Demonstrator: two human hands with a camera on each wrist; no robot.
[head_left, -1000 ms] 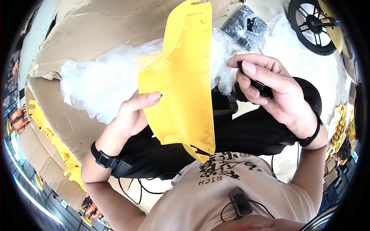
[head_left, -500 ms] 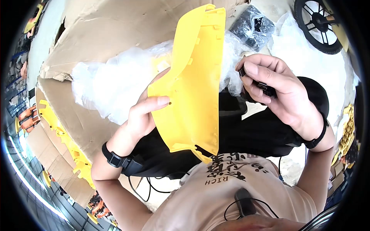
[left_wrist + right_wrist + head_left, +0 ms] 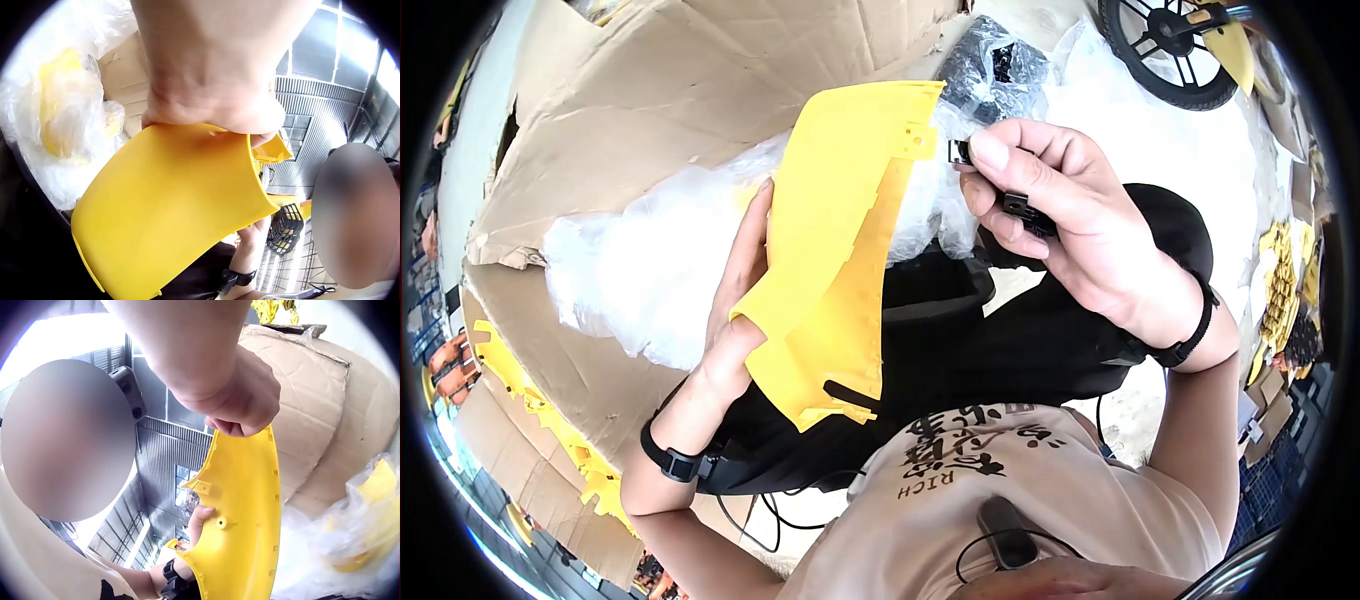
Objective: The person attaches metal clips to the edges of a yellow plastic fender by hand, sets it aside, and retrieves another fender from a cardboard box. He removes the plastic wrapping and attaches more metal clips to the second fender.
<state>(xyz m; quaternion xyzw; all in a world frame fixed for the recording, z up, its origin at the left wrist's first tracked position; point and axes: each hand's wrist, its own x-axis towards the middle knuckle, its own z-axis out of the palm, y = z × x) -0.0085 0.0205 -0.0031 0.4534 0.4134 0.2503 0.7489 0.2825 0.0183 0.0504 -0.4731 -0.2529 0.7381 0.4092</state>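
A big brown sheet of cardboard is lying behind everything, with crinkly clear plastic bunching up in front of it. The big yellow panel is standing on a slant between the two hands, above the person's lap. The left hand is gripping its side, with the fingers curling round the outside and the thumb pressing the inside. The right hand is curling in and holding some black parts near its palm. Its thumb and finger are pinching one little black clip just beside the panel's top edge. Whether the clip is touching the edge, I cannot tell. Good work here is likely needing a steady panel, a straight clip, a soft push and a safe hold on the spare parts.
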